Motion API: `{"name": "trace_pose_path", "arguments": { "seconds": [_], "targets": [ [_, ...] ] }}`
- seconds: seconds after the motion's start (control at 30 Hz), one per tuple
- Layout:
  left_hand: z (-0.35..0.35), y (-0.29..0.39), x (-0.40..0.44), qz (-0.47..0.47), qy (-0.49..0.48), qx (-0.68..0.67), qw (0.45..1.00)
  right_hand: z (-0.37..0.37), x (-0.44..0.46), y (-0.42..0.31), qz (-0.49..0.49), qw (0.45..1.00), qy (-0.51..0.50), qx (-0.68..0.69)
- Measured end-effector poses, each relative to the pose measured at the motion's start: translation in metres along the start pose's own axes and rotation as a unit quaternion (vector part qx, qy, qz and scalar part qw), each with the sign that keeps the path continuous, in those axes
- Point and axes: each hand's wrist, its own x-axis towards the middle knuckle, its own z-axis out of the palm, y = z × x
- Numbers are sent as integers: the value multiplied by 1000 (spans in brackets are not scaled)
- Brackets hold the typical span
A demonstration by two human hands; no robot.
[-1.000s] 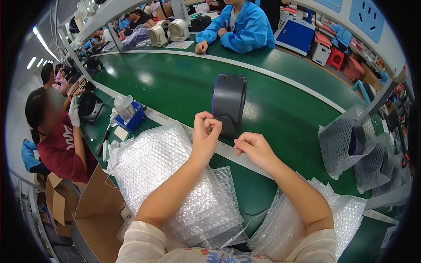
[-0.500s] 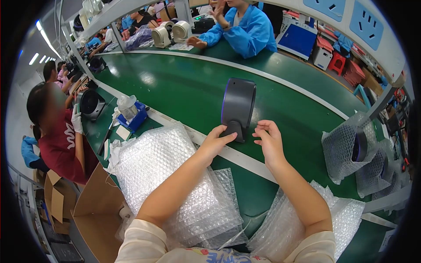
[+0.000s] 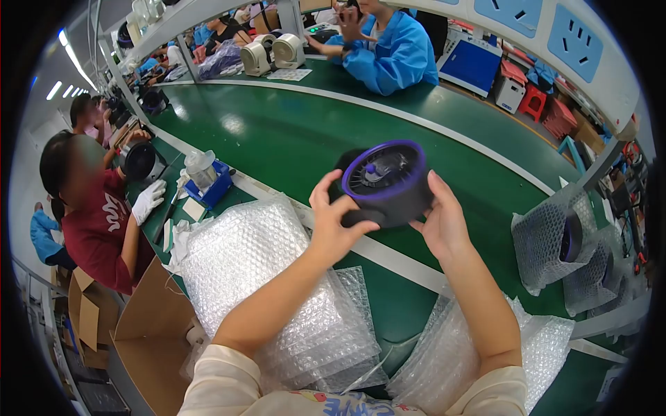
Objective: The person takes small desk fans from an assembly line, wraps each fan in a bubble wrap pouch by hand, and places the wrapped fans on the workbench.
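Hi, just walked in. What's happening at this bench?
A person holds a dark round fan with a purple rim in both bare hands, the left hand and the right hand on opposite sides, its grille tilted up. Bubble-wrap sheets lie nearby, and bubble-wrapped units stand to the right. Across the green bench sits a co-worker in blue.

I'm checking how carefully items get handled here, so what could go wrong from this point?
The round black fan with a purple rim is tilted between the left hand and right hand; it could slip onto the green worktop. A wide swing rightward might bump the clear bubble-wrap bag.
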Motion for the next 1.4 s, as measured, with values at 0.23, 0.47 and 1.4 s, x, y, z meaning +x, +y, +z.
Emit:
{"name": "trace_pose_path", "arguments": {
  "seconds": [0.23, 0.47, 1.4],
  "targets": [
    [-2, 11, -2, 266, -20, 190, 945, -2, -3, -16, 63, 995, 40, 68],
    [-93, 45, -19, -109, -87, 223, 965, 4, -31, -60, -55, 988, 53, 133],
    [-116, 47, -101, -375, -27, -50, 925, 44, -81, -9, -280, 943, -155, 96]
  ]
}}
